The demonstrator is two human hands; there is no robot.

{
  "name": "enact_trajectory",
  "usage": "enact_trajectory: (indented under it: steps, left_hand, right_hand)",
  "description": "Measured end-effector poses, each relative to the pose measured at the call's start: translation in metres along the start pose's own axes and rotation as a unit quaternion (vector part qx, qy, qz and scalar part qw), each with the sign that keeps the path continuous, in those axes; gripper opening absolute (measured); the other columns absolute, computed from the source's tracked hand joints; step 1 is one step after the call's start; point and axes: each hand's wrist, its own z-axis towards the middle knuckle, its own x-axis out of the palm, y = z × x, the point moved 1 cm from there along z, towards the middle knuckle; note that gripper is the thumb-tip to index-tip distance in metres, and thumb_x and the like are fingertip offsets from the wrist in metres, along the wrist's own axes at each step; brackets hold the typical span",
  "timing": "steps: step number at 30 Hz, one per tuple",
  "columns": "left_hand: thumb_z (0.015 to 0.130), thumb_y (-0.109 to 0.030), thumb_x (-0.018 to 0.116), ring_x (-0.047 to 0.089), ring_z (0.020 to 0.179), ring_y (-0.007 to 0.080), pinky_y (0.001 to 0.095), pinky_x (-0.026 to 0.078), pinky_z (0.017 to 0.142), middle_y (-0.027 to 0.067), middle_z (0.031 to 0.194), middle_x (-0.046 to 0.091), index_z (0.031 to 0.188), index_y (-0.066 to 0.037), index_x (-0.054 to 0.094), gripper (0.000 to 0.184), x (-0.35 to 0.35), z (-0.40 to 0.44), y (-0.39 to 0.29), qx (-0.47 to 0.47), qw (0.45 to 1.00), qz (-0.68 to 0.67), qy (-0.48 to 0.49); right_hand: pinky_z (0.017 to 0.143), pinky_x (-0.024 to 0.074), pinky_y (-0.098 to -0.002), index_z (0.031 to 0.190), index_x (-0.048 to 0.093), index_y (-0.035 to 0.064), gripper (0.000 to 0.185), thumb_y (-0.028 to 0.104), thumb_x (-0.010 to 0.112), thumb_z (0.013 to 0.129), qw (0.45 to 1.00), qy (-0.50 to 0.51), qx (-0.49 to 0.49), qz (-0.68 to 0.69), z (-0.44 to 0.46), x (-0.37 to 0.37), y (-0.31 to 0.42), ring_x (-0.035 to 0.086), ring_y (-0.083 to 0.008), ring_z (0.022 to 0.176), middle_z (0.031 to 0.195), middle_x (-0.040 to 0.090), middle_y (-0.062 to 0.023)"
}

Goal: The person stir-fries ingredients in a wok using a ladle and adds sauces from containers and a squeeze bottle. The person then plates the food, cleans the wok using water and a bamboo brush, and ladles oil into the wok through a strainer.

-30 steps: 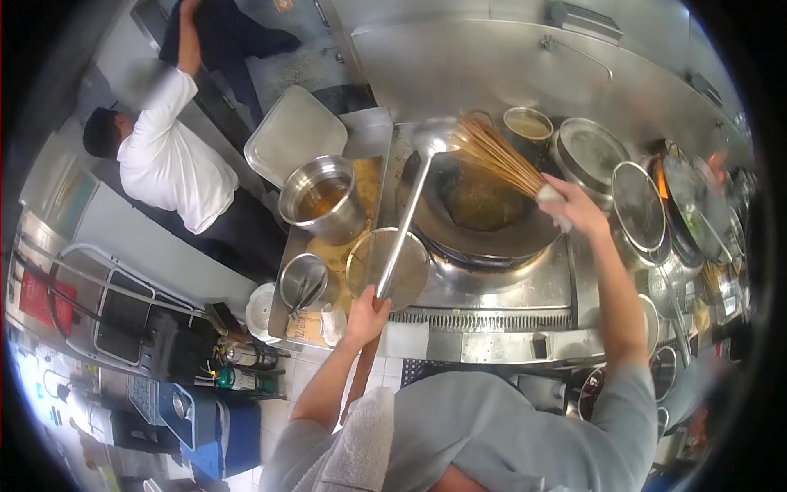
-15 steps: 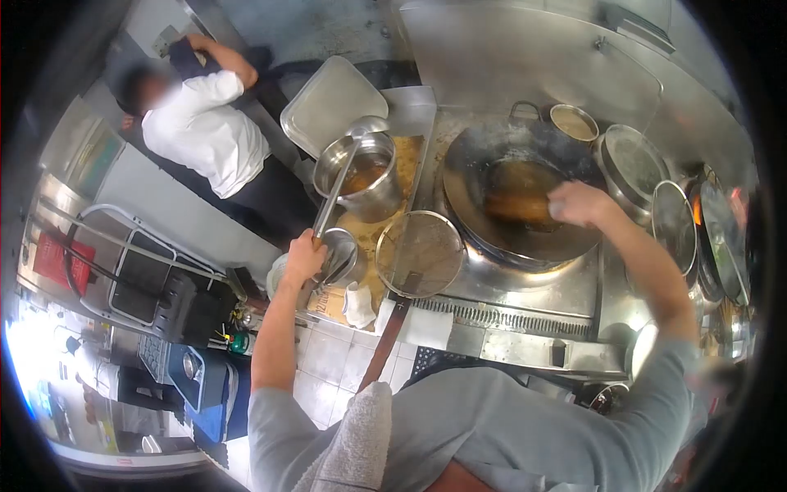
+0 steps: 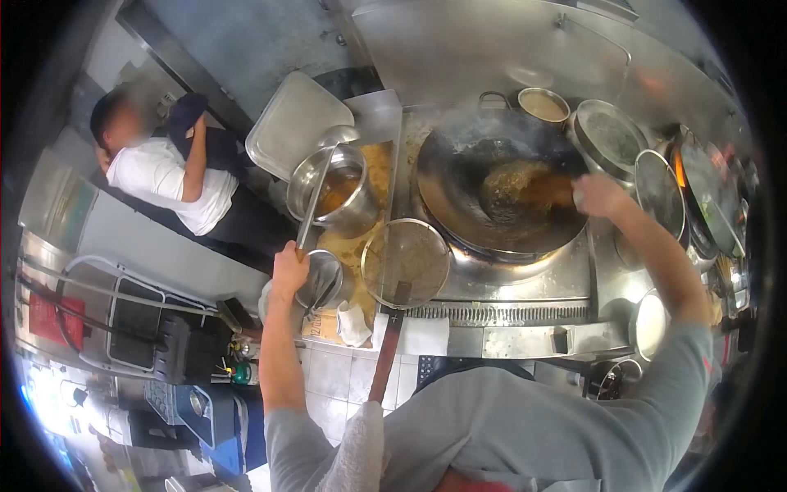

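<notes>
My left hand (image 3: 290,269) is closed around the handle of a long ladle (image 3: 316,197). Its bowl is up over the rim of a steel pot (image 3: 363,207) that holds brown liquid. Over the large dark wok (image 3: 445,180), my right hand (image 3: 599,195) grips a brown wok brush (image 3: 544,190), blurred by motion. The brush's far end is down in the cloudy liquid at the wok's bottom. A round mesh strainer (image 3: 410,266) with a wooden handle lies in front, between the pot and the wok.
A smaller steel container (image 3: 321,283) with utensils stands beside my left wrist, near a white cloth (image 3: 352,325). Strainers and a lidded pan (image 3: 611,138) stand right of the wok, near a flame. A person in a white shirt (image 3: 160,176) stands at the left.
The brush in my right hand has shifted within the wok, with the liquid around it stirred and splashing. My view has turned slightly. The person at the left has moved their arm down.
</notes>
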Motion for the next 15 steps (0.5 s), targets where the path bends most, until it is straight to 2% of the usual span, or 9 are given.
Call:
enact_trajectory:
  steps: [1, 3, 4, 7, 9, 11, 13, 14, 15]
  left_hand:
    - [0.08, -0.011, 0.065, 0.064, 0.073, 0.0427, 0.0458, 0.054, 0.061, 0.0248, 0.081, 0.064, 0.103, 0.005, 0.053, 0.03, 0.005, -0.004, 0.001, 0.053, 0.997, 0.04, -0.037]
    - [0.08, -0.012, 0.065, 0.063, 0.074, 0.044, 0.0473, 0.051, 0.063, 0.0234, 0.076, 0.063, 0.098, 0.003, 0.052, 0.026, 0.005, -0.027, -0.023, 0.016, 0.999, -0.029, -0.02]
    - [0.08, -0.012, 0.065, 0.062, 0.074, 0.0447, 0.0481, 0.049, 0.064, 0.0227, 0.073, 0.062, 0.095, 0.002, 0.052, 0.024, 0.004, -0.044, -0.036, -0.007, 0.998, -0.064, -0.014]
    - [0.079, -0.015, 0.069, 0.056, 0.056, 0.0354, 0.0438, 0.043, 0.054, 0.0163, 0.06, 0.053, 0.083, -0.001, 0.048, 0.026, 0.007, -0.108, -0.064, -0.041, 0.994, -0.097, -0.031]
    - [0.082, -0.013, 0.065, 0.057, 0.054, 0.0309, 0.0395, 0.043, 0.052, 0.0146, 0.059, 0.055, 0.089, -0.002, 0.05, 0.02, 0.009, -0.153, -0.075, -0.044, 0.995, -0.088, -0.004]
    - [0.082, -0.014, 0.068, 0.054, 0.046, 0.0155, 0.0337, 0.042, 0.045, 0.0081, 0.053, 0.054, 0.085, -0.002, 0.05, 0.022, 0.022, -0.205, -0.074, -0.134, 0.963, -0.228, 0.059]
    - [0.082, -0.013, 0.069, 0.051, 0.048, 0.0085, 0.03, 0.039, 0.042, 0.0025, 0.052, 0.053, 0.081, -0.002, 0.051, 0.021, 0.023, -0.251, -0.084, -0.229, 0.91, -0.332, 0.1]
    - [0.082, -0.011, 0.067, 0.049, 0.048, 0.0066, 0.0276, 0.038, 0.041, 0.0019, 0.054, 0.052, 0.083, -0.001, 0.052, 0.018, 0.036, -0.274, -0.071, -0.184, 0.928, -0.309, 0.101]
    - [0.081, -0.009, 0.065, 0.049, 0.047, 0.007, 0.0255, 0.036, 0.041, 0.0018, 0.057, 0.052, 0.084, -0.001, 0.053, 0.014, 0.041, -0.288, -0.072, -0.181, 0.917, -0.336, 0.116]
  right_hand:
    - [0.093, 0.0475, -0.0449, 0.108, 0.064, 0.0053, 0.04, 0.03, 0.063, 0.077, 0.996, -0.037, 0.062, 0.043, 0.02, 0.007, -0.004, 0.06, -0.0368, 0.104, 0.106, 0.063, -0.0212]
    - [0.092, 0.0481, -0.0448, 0.101, 0.063, 0.0034, 0.033, 0.026, 0.063, 0.077, 0.993, -0.057, 0.066, 0.08, 0.053, 0.019, 0.014, 0.059, -0.0365, 0.106, 0.107, 0.063, -0.0199]
    - [0.093, 0.0478, -0.0446, 0.105, 0.063, 0.0039, 0.036, 0.026, 0.063, 0.076, 0.986, -0.072, 0.078, 0.131, 0.06, 0.024, 0.034, 0.059, -0.036, 0.107, 0.108, 0.063, -0.0191]
    - [0.096, 0.0456, -0.0442, 0.12, 0.059, 0.0067, 0.05, 0.027, 0.065, 0.075, 0.972, -0.076, 0.043, 0.219, 0.062, 0.05, 0.084, 0.057, -0.0357, 0.11, 0.113, 0.062, -0.0185]
    - [0.098, 0.0442, -0.0436, 0.126, 0.056, 0.0081, 0.056, 0.028, 0.066, 0.074, 0.976, -0.056, -0.016, 0.208, 0.04, 0.058, 0.081, 0.057, -0.0367, 0.109, 0.115, 0.062, -0.0194]
    - [0.1, 0.0428, -0.0428, 0.13, 0.053, 0.0089, 0.061, 0.029, 0.067, 0.074, 0.984, 0.003, -0.059, 0.165, 0.017, 0.044, 0.064, 0.056, -0.0377, 0.11, 0.117, 0.06, -0.0202]
    - [0.1, 0.0429, -0.0423, 0.131, 0.053, 0.0099, 0.063, 0.031, 0.068, 0.074, 0.992, 0.035, -0.092, 0.077, 0.004, 0.028, 0.022, 0.054, -0.0378, 0.112, 0.12, 0.059, -0.0201]
    - [0.098, 0.0437, -0.0427, 0.129, 0.055, 0.0106, 0.06, 0.031, 0.068, 0.074, 0.994, 0.087, -0.061, 0.031, -0.001, -0.004, 0.022, 0.054, -0.0366, 0.112, 0.118, 0.06, -0.0193]
    - [0.097, 0.0453, -0.0429, 0.123, 0.058, 0.009, 0.054, 0.031, 0.069, 0.074, 0.997, 0.032, -0.073, -0.003, 0.024, 0.012, 0.001, 0.057, -0.0365, 0.109, 0.114, 0.062, -0.0192]
